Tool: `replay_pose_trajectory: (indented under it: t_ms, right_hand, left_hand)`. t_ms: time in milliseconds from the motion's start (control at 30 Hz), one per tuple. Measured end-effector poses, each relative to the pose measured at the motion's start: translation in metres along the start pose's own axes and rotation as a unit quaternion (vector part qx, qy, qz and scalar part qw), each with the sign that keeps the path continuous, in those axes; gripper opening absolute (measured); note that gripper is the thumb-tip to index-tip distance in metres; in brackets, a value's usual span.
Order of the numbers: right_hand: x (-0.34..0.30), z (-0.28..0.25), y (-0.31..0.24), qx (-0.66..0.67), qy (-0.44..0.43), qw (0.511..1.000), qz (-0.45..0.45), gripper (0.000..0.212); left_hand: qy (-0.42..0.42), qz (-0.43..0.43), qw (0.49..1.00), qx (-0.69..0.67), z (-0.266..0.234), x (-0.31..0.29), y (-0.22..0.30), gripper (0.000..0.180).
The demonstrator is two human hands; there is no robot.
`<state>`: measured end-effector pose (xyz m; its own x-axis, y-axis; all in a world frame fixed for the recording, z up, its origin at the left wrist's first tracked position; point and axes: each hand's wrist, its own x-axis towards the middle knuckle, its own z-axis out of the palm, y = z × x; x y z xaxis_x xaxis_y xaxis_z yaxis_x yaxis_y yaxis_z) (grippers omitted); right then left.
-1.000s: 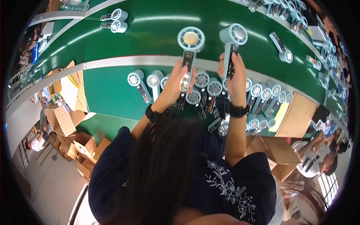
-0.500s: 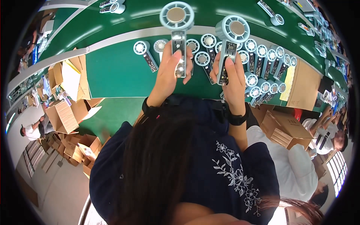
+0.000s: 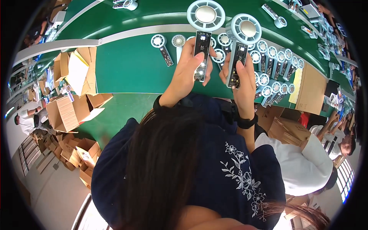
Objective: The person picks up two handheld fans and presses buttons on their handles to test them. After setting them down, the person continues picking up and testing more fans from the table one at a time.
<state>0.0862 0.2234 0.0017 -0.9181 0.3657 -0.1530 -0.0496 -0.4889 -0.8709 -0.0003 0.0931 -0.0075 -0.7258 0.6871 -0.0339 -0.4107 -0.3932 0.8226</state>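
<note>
My left hand (image 3: 189, 71) is closed round the handle of a light-blue handheld fan (image 3: 202, 38), its round head pointing away from me. A dark circuit board shows along its handle, with small lights glowing near my thumb. In my right hand (image 3: 242, 76) is a second handheld fan (image 3: 237, 50) of the same kind, thumb pressed on its board. Both fans are held up above the green table (image 3: 126, 69), side by side. Behind them lie several more fans, partly hidden by my hands; one fan (image 3: 163, 50) lies apart to the left.
Rows of similar fans (image 3: 272, 53) fill the table's right part, beside a flat cardboard sheet (image 3: 312, 90). Open cardboard boxes (image 3: 67, 111) stand at the left. A metal rail (image 3: 134, 32) runs along the far edge. A person in white (image 3: 303, 168) sits at my right.
The view has shifted a little, so the table sits differently in it. Both fans have moved slightly right and nearer each other, still held in my hands.
</note>
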Motion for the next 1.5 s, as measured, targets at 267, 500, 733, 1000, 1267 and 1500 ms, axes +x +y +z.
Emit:
replay_pose_trajectory:
  t_ms: [267,500,733,1000,1267,1500]
  right_hand:
    - [-0.009,0.009,0.002,0.027,-0.017,0.999,-0.016,0.030]
    - [-0.011,0.018,-0.001,0.028,0.031,0.999,-0.022,0.030]
    - [-0.013,0.006,0.001,0.013,-0.011,0.999,-0.030,0.031]
    - [-0.018,0.011,-0.002,0.012,0.007,0.999,-0.037,0.033]
    - [-0.016,0.010,-0.001,0.002,0.000,0.999,-0.037,0.034]
    - [-0.015,0.008,0.000,0.006,-0.007,0.999,-0.030,0.032]
  left_hand:
    - [0.010,-0.004,0.999,0.030,-0.006,-0.004,0.000,0.036]
    - [-0.002,-0.004,1.000,0.007,-0.006,-0.004,-0.002,0.036]
    - [-0.003,-0.006,1.000,0.007,-0.003,-0.004,-0.003,0.035]
    - [-0.010,-0.003,1.000,0.004,-0.003,-0.007,-0.005,0.034]
    - [-0.003,0.000,1.000,0.008,0.001,-0.006,-0.001,0.034]
    - [0.006,-0.002,1.000,0.006,0.003,-0.007,-0.001,0.035]
